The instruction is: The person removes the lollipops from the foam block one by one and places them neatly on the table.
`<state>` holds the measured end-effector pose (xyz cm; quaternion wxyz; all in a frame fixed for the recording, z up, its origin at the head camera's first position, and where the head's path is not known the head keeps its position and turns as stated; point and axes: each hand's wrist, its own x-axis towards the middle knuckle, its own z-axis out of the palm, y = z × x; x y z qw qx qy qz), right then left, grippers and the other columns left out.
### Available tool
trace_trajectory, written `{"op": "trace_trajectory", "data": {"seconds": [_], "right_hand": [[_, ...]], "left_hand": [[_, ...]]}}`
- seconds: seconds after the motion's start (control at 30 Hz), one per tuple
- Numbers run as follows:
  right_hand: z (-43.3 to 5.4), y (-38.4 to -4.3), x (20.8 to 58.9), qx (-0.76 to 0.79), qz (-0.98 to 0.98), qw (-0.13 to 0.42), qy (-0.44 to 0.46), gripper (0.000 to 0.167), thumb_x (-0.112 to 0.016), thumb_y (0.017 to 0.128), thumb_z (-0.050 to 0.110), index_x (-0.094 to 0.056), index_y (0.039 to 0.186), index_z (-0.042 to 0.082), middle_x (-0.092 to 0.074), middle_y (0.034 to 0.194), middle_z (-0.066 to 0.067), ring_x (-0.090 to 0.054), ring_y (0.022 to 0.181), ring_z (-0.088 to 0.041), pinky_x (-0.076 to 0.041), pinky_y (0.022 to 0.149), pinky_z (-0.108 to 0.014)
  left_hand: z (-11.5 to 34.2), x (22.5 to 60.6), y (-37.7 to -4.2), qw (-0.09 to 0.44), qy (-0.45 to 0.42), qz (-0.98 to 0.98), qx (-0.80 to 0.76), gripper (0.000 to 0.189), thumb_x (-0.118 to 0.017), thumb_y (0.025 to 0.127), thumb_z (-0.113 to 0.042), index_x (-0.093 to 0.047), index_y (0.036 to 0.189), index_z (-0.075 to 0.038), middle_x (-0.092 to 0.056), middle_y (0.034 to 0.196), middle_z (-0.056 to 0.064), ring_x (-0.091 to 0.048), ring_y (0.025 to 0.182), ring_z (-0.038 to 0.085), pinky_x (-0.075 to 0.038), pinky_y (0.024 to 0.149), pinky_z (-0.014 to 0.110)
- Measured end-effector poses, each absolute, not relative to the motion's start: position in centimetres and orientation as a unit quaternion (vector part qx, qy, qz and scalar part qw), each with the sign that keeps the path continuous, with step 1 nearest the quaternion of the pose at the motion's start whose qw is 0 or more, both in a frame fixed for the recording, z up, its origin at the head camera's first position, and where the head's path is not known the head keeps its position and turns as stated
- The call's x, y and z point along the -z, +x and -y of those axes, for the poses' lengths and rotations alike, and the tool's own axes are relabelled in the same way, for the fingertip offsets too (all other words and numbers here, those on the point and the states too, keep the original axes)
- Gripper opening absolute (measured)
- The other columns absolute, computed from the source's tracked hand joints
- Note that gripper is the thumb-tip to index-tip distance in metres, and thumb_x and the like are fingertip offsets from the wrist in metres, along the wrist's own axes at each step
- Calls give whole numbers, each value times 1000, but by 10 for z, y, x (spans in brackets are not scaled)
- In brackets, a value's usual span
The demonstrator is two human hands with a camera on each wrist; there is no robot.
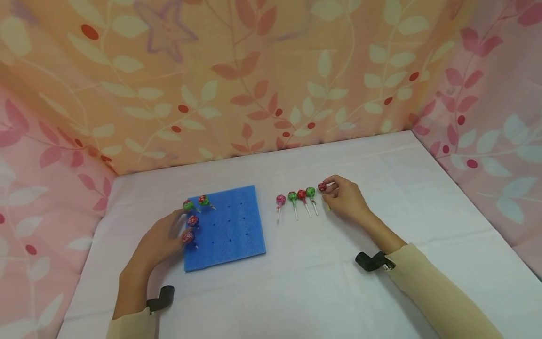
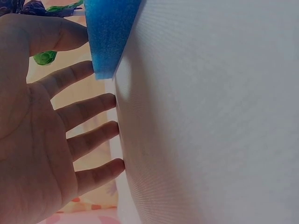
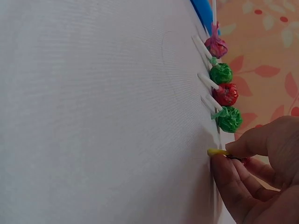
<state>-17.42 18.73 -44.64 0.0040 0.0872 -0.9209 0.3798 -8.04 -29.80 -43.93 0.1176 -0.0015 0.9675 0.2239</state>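
My right hand [image 1: 348, 200] pinches a dark red wrapped lollipop [image 1: 322, 187] at the right end of a row. In the right wrist view its yellow stick [image 3: 216, 152] shows between thumb and fingers, close to the table. My left hand [image 1: 157, 241] rests at the left edge of a blue foam board [image 1: 237, 235], thumb and index finger against its side. The other fingers reach the tabletop, fairly straight, as the left wrist view shows. Several lollipops stand in the board's left and far part, among them a green-and-red one [image 1: 203, 200] and a purple-red one [image 1: 193, 221].
Between board and right hand lie a pink lollipop [image 1: 281, 200], a green one [image 1: 292, 197], a red one [image 1: 301, 194] and another green one [image 1: 311, 192], white sticks toward me. Small holes dot the board. Patterned curtains [image 1: 271, 70] border the white table [image 1: 296, 292].
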Motion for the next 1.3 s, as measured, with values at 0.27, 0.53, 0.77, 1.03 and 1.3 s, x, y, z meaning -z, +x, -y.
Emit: {"op": "trace_trajectory", "data": {"seconds": [0.27, 0.53, 0.77, 1.03, 1.3], "right_hand": [[-186, -174, 444, -378, 922, -18, 86, 33, -74, 91, 8, -70, 123, 2, -77, 100, -15, -77, 91, -26, -55, 76, -28], [-188, -173, 445, -375, 923, -20, 85, 36, -77, 92, 12, -69, 126, 2, -77, 101, -16, -77, 92, -27, -55, 77, -29], [-188, -171, 444, -381, 920, -24, 93, 42, -76, 95, 17, -66, 132, 1, -77, 104, -16, -78, 93, -28, -56, 75, -28], [-187, -163, 440, -394, 914, -26, 94, 49, -72, 99, 21, -59, 141, 0, -77, 108, -18, -79, 91, -28, -54, 72, -27], [-177, -153, 437, -398, 909, 34, 120, 35, -72, 98, 15, -67, 128, -1, -76, 107, -19, -77, 95, -33, -64, 85, -45]], "left_hand": [[300, 442, -82, 115, 3, -969, -218, 74, -66, 95, -26, -37, 161, -12, -45, 163, 26, -39, 151, 54, -34, 117, 79], [300, 442, -83, 111, 11, -970, -218, 73, -66, 95, -26, -37, 161, -12, -45, 163, 26, -39, 151, 54, -34, 117, 79], [300, 442, -82, 110, 11, -969, -220, 74, -66, 95, -25, -37, 161, -12, -45, 164, 26, -39, 151, 55, -34, 117, 79], [300, 443, -82, 112, 11, -969, -220, 75, -66, 94, -24, -37, 161, -11, -46, 163, 26, -40, 151, 55, -35, 116, 79], [299, 442, -81, 108, 10, -969, -221, 74, -66, 95, -24, -37, 161, -10, -46, 163, 26, -39, 151, 54, -34, 117, 79]]}}
